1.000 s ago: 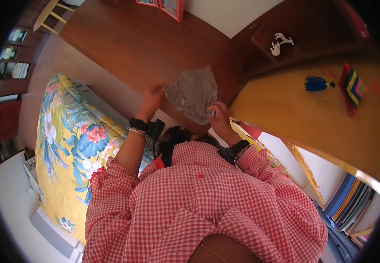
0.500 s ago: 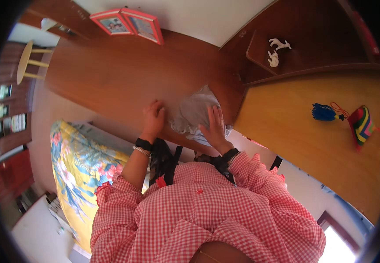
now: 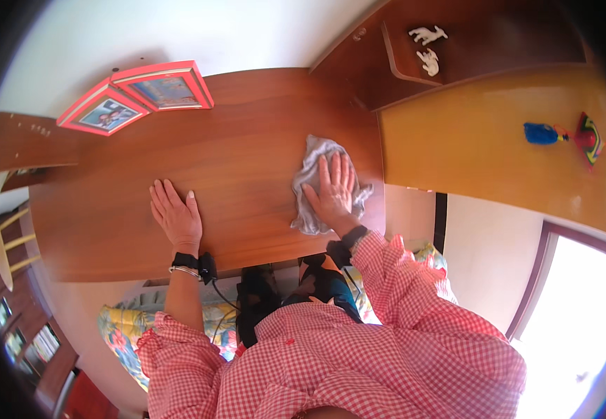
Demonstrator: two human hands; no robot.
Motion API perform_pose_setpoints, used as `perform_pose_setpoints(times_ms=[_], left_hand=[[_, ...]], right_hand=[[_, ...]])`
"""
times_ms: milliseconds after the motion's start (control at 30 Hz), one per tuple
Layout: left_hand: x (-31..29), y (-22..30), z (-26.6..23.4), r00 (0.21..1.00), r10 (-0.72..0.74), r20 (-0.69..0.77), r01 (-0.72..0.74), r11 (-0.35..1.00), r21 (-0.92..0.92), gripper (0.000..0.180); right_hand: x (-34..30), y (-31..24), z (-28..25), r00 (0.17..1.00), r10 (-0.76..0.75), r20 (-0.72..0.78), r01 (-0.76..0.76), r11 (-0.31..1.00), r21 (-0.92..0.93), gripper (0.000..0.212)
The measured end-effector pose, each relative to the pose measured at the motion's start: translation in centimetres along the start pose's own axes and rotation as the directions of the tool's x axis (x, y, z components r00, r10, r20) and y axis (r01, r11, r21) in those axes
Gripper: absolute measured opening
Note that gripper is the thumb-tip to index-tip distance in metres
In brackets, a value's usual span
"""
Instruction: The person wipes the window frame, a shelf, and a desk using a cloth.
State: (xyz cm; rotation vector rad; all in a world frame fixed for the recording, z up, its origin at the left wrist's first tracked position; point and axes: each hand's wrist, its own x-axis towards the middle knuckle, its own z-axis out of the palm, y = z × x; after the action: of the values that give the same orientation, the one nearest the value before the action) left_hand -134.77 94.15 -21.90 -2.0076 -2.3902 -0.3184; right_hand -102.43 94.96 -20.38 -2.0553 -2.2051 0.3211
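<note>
**Grey cloth flat on the wooden top, one hand on it**

The grey cloth lies crumpled on the reddish-brown wooden surface, toward its right end, near the darker wooden cabinet. The right hand presses down on it, palm flat and fingers spread, gripping nothing. The left hand rests well apart from the cloth, also flat and open on the bare wood (a dark wristband with a small device sits at that wrist). Both sleeves are red-and-white check. At the far left edge of the surface stand two red-framed pictures. Two small white animal figures sit on the cabinet. Below the surface's near edge a flowered yellow fabric shows.
</note>
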Motion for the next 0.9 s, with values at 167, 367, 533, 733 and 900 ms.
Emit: perform_pose_setpoints(times_ms=[167,367,533,733,900], left_hand=[[0.2,0.0,0.4,0.999,0.037,-0.004,-0.037,0.996,0.081,0.058],[0.1,-0.6,0.2,0.999,0.038,0.001,-0.038,0.997,0.065,0.057],[0.1,-0.1,-0.1,0.999,0.048,0.0,-0.048,0.997,0.064,0.056],[0.0,0.4,-0.3,0.996,0.078,-0.035,-0.076,0.995,0.069,0.054],[-0.1,-0.2,-0.3,0.998,0.06,0.009,-0.061,0.99,0.128,0.058]], right_hand=[[3.6,-8.1,2.0,0.985,-0.164,-0.057,0.168,0.984,0.063,0.062],[-3.3,-10.2,3.6,0.865,-0.502,-0.005,0.492,0.846,0.208,0.051],[-7.6,0.6,0.6,0.99,-0.129,0.056,0.115,0.972,0.204,0.062],[0.4,7.6,-0.6,0.983,0.119,-0.142,-0.111,0.992,0.061,0.072],[8.0,8.6,0.3,0.943,0.228,-0.244,-0.234,0.972,0.002,0.071]])
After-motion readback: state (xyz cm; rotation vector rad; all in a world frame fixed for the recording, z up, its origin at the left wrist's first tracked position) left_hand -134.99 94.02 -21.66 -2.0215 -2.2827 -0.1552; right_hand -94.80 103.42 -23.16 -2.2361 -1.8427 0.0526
